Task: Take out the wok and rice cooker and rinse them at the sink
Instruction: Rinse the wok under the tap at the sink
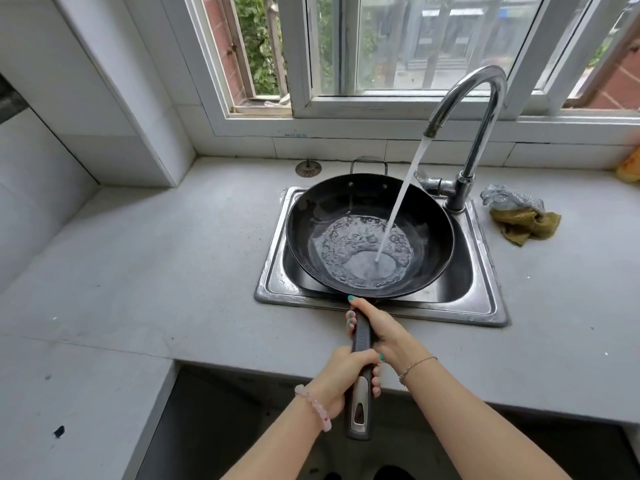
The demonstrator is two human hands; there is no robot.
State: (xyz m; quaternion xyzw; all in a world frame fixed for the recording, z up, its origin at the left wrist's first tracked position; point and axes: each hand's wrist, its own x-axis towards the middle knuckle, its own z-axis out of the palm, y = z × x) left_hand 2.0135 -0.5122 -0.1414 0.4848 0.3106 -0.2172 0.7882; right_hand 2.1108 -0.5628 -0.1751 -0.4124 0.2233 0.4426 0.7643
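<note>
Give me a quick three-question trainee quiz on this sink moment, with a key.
1. True or false: water from the faucet lands inside the wok.
2. Which hand grips the wok handle nearer the pan? A) left hand B) right hand
3. What lies on the counter to the right of the sink?

Key
1. True; water is pooling in the wok.
2. B; the right hand is ahead of the left hand, both sets of fingers wrapped around the handle.
3. Crumpled cloths.
</note>
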